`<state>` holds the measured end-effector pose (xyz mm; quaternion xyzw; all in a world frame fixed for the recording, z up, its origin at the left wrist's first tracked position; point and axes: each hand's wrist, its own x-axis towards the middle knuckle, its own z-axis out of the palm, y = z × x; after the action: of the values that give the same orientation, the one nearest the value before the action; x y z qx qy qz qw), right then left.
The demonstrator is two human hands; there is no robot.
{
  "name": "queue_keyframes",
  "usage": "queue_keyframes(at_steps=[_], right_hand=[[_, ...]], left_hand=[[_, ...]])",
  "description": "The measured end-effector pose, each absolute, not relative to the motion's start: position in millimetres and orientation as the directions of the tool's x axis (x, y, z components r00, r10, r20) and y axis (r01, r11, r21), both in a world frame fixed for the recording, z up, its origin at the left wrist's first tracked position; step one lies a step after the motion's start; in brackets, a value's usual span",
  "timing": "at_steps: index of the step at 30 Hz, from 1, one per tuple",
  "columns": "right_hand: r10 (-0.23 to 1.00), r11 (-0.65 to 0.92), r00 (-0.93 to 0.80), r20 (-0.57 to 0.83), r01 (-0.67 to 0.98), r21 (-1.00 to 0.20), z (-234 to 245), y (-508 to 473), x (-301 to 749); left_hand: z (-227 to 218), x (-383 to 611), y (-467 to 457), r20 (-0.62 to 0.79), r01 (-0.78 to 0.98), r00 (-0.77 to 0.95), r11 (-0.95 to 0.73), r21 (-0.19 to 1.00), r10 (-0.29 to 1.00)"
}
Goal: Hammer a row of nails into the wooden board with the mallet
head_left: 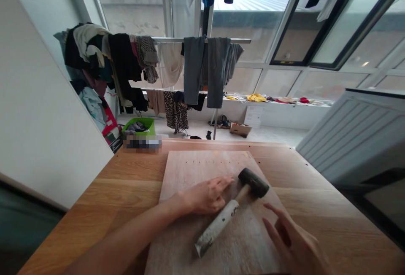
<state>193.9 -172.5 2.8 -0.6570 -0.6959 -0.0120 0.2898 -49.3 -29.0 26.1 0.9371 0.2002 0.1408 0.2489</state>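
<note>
A rubber mallet (218, 224) with a black head and a worn white grip lies diagonally across a pale wooden board (186, 173). Just left of the mallet, my left hand (207, 195) is over the board, its foremost fingers stretched toward the black head and the others partly bent. It holds nothing that I can see. My right hand (292, 237) is at the board's right side, apart from the mallet, with thumb and forefinger spread and nothing between them. Small dark holes run in a row near the board's far edge.
The board lies on a wooden table (126, 190). Beyond the table stands a drying rack (234, 41) hung with clothes, with a green basket (152, 127) and a cardboard box (240, 129) on the floor. A white wall (47, 110) borders the left, a ribbed light panel (354, 131) the right.
</note>
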Motion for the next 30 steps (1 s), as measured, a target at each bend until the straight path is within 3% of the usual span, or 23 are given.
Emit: queue_keyframes(at_steps=[3, 5, 11, 15, 19, 22, 26, 28, 30], right_hand=[[0.966, 0.199, -0.112, 0.232, 0.895, -0.398, 12.3, -166.3, 171.4], [0.979, 0.196, -0.154, 0.133, 0.894, -0.403, 20.9, -158.5, 159.5], [0.986, 0.144, -0.165, 0.010, 0.829, -0.541, 39.1, -131.2, 146.0], [0.993, 0.113, -0.106, 0.045, 0.821, -0.560, 36.8, -121.1, 146.9], [0.993, -0.002, -0.078, -0.083, 0.715, -0.699, 36.2, -117.0, 155.1], [0.986, -0.136, -0.015, -0.166, 0.503, -0.853, 38.1, -109.5, 171.3], [0.977, -0.207, 0.094, -0.190, 0.242, -0.948, 37.5, -84.1, 199.0], [0.979, -0.187, 0.130, -0.156, 0.283, -0.941, 36.6, -66.7, 208.0], [0.980, -0.170, 0.170, -0.105, 0.433, -0.885, 36.2, -48.8, 211.5]], left_hand=[[32.5, -49.7, -33.7, 0.231, 0.243, 0.858, -0.759, 0.604, 0.458], [35.5, -58.5, -33.6, 0.271, 0.278, 0.813, -0.753, 0.597, 0.515], [30.5, -119.1, -33.1, 0.258, 0.644, 0.663, -0.711, 0.281, 0.703], [25.0, -155.6, -60.8, 0.193, 0.769, 0.590, -0.619, 0.162, 0.784], [25.9, -162.4, -108.4, 0.095, 0.647, 0.740, -0.743, 0.170, 0.666], [25.7, -155.8, -130.1, 0.039, 0.524, 0.840, -0.828, 0.200, 0.541], [30.6, -147.7, -127.9, -0.020, 0.519, 0.848, -0.824, 0.227, 0.529], [36.2, -145.0, -120.2, -0.030, 0.536, 0.838, -0.811, 0.232, 0.545], [40.9, -142.7, -112.0, -0.036, 0.548, 0.831, -0.805, 0.229, 0.556]])
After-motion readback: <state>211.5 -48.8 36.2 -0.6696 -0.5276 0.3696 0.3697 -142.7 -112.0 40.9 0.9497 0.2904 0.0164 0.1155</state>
